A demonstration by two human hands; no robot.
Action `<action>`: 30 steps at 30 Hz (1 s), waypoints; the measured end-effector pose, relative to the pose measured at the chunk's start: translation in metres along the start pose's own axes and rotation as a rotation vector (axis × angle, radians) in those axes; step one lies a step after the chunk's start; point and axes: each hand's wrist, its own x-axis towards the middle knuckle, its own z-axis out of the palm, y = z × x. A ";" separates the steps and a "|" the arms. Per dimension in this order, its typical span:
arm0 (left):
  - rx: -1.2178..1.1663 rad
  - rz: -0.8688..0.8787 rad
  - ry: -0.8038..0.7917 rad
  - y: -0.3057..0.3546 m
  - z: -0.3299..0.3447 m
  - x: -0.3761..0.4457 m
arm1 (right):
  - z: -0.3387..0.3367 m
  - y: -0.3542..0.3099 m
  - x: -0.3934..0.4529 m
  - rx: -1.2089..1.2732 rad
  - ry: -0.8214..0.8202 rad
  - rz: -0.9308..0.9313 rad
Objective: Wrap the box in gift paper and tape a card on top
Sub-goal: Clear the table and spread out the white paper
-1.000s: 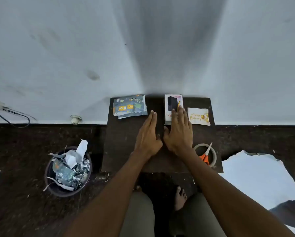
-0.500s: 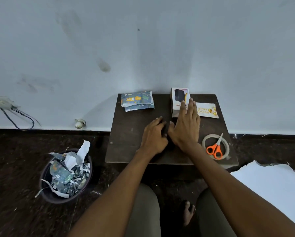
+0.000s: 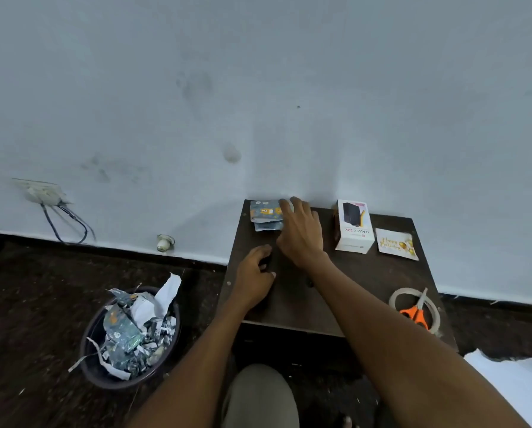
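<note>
A white box with a dark picture lies at the back of the small dark table. Right of it lies a white card with gold lettering. Folded blue patterned gift paper sits at the table's back left corner. My right hand reaches across to it, fingers spread over its right edge. My left hand rests on the table's left part with fingers loosely curled, holding nothing I can see.
A tape roll with orange-handled scissors across it lies at the table's front right. A dark bin full of paper scraps stands on the floor at left. White paper lies on the floor at right. The wall is right behind the table.
My right hand has left the box and moved left to the folded gift paper. The left hand curled and stayed near the table's left. The view has shifted left.
</note>
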 end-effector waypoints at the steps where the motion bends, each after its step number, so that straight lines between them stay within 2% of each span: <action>1: -0.025 -0.011 -0.003 -0.002 0.000 0.002 | 0.004 -0.001 0.007 -0.008 -0.005 0.008; 5: -0.096 -0.025 -0.003 -0.008 0.001 0.004 | 0.017 0.001 0.021 -0.062 -0.006 0.057; 10: -0.159 -0.072 -0.023 -0.002 -0.004 -0.001 | 0.013 0.009 0.018 -0.032 0.022 0.028; 14: -0.272 -0.137 0.065 0.005 -0.014 -0.010 | -0.003 0.008 0.003 0.091 0.105 0.033; 20: -0.344 -0.091 0.225 0.017 -0.029 -0.037 | -0.029 0.000 -0.041 0.361 0.204 0.056; 23: -0.216 -0.085 0.255 0.027 -0.032 -0.050 | -0.050 -0.002 -0.057 0.516 0.157 0.111; 26: -0.115 -0.036 0.179 0.044 -0.033 -0.069 | -0.076 -0.001 -0.072 0.708 0.085 0.193; 30: -0.215 -0.013 -0.013 0.069 -0.023 -0.096 | -0.100 0.008 -0.092 0.959 0.033 0.334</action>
